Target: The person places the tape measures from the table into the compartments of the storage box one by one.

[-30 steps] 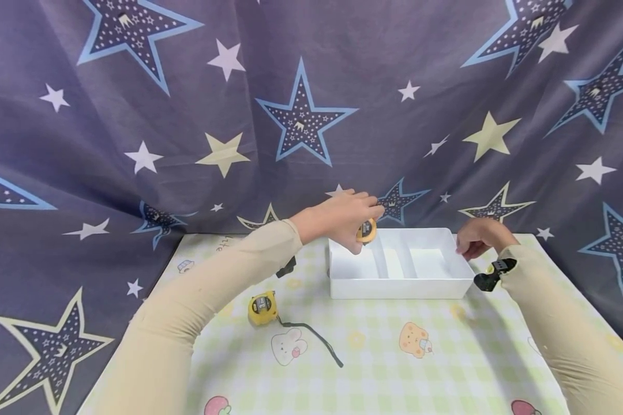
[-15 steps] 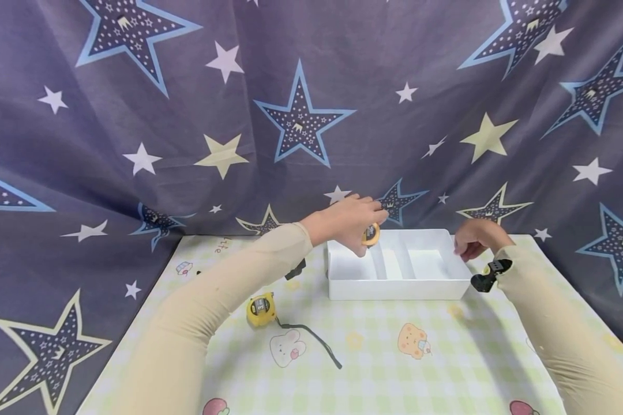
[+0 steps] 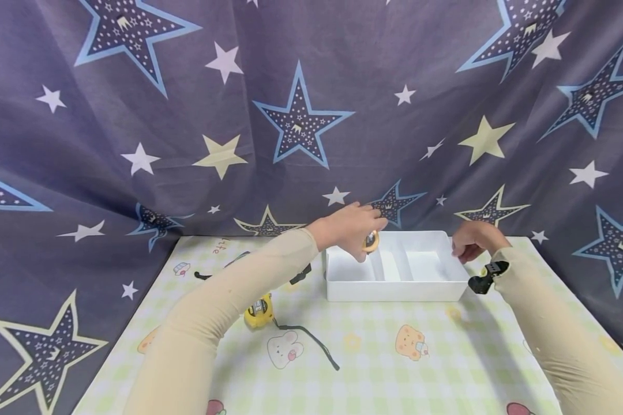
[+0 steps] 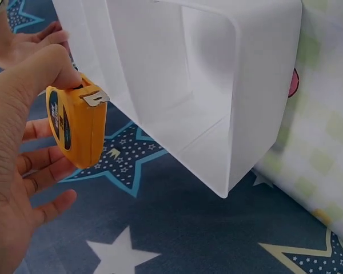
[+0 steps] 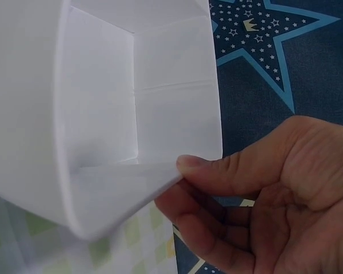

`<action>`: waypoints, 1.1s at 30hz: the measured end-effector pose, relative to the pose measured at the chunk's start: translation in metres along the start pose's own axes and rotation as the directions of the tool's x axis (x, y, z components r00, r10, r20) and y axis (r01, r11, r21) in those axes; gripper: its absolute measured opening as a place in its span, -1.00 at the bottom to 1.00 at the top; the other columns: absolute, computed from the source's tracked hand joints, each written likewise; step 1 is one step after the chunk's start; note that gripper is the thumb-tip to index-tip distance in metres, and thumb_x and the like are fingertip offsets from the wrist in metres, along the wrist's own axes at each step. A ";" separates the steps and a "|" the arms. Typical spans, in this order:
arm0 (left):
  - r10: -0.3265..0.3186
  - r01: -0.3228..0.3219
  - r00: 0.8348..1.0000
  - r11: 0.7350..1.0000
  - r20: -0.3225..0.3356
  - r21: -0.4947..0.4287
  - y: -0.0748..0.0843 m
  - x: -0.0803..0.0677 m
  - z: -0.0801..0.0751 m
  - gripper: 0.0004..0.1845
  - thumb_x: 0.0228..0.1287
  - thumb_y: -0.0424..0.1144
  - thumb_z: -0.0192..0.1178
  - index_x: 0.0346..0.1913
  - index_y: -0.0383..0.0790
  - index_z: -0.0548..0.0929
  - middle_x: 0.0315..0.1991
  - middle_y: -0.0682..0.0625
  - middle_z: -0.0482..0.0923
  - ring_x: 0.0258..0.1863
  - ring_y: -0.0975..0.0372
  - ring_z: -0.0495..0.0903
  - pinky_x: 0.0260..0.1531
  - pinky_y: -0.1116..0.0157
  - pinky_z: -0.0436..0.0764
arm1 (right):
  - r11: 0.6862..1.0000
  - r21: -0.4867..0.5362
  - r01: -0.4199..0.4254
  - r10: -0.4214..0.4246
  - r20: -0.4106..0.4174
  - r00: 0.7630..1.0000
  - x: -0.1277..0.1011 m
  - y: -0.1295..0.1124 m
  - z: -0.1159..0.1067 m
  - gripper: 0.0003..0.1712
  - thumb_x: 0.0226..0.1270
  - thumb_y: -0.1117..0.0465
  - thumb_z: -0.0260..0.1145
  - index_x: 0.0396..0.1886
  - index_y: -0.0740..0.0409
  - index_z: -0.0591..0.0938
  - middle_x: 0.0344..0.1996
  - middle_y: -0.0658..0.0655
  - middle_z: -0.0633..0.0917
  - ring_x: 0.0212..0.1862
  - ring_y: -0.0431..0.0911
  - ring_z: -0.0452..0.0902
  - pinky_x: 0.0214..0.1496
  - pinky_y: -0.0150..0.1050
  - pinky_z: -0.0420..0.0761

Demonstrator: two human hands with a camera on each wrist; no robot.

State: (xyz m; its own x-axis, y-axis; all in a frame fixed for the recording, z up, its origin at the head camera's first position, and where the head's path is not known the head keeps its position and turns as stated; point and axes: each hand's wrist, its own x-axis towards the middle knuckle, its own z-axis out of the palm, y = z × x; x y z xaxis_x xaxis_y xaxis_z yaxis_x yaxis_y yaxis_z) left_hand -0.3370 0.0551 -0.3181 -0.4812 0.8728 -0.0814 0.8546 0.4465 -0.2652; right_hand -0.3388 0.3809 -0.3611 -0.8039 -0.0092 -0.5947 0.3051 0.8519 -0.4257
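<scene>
My left hand grips an orange-yellow tape measure over the left part of a white divided box. In the left wrist view, the thumb lies on top of its case and the metal tape end sticks out at the upper corner. At the box's other end, my right hand pinches the rim of the right wall, thumb on the inner side and fingers outside. A second yellow tape measure lies on the table, partly covered by the left sleeve, with its black wrist strap stretched to the right.
The box has two crosswise dividers. Behind the left forearm, a black strap-like end shows on the checked tablecloth. A dark star-patterned curtain hangs right behind the table.
My left hand has moved slightly lower and to the right with the tape measure. The left sleeve now covers more of the second tape measure and uncovers a black strap end. The right hand stays put.
</scene>
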 end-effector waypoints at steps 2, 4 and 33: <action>-0.002 0.002 1.000 1.000 0.009 0.009 0.000 0.002 0.002 -0.22 0.04 0.15 0.38 0.33 -0.08 0.45 0.17 0.00 0.51 0.11 0.14 0.48 0.21 0.05 0.51 | 1.000 0.003 -0.006 0.006 -0.009 1.000 0.000 -0.001 0.001 -0.86 0.35 0.41 0.26 -0.21 0.47 0.59 -0.55 0.07 0.70 -0.48 -0.21 0.64 -0.27 -0.33 0.70; -0.005 0.005 1.000 1.000 0.017 0.015 0.001 0.003 0.004 -0.19 0.04 0.16 0.38 0.35 -0.08 0.43 0.19 0.00 0.51 0.14 0.14 0.49 0.23 0.06 0.50 | 1.000 -0.005 -0.013 0.013 -0.015 1.000 0.000 -0.001 0.001 -0.82 0.36 0.40 0.25 -0.14 0.48 0.59 -0.53 0.08 0.70 -0.47 -0.20 0.64 -0.26 -0.32 0.71; -0.033 0.035 0.995 0.999 0.097 -0.019 0.004 0.013 0.032 -0.09 0.03 0.17 0.44 0.45 -0.09 0.40 0.30 -0.02 0.51 0.25 0.12 0.48 0.35 0.02 0.44 | 1.000 0.000 -0.027 0.027 -0.006 1.000 -0.001 -0.003 0.001 -0.90 0.39 0.41 0.24 -0.20 0.41 0.58 -0.52 0.08 0.69 -0.46 -0.19 0.62 -0.27 -0.33 0.68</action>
State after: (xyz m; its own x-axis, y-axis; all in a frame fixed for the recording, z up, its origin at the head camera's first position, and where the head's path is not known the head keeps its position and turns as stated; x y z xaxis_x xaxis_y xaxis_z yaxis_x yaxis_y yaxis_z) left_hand -0.3460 0.0624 -0.3512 -0.5254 0.8347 -0.1651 0.8410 0.4800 -0.2496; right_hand -0.3381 0.3777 -0.3599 -0.7985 0.0173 -0.6017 0.3270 0.8517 -0.4094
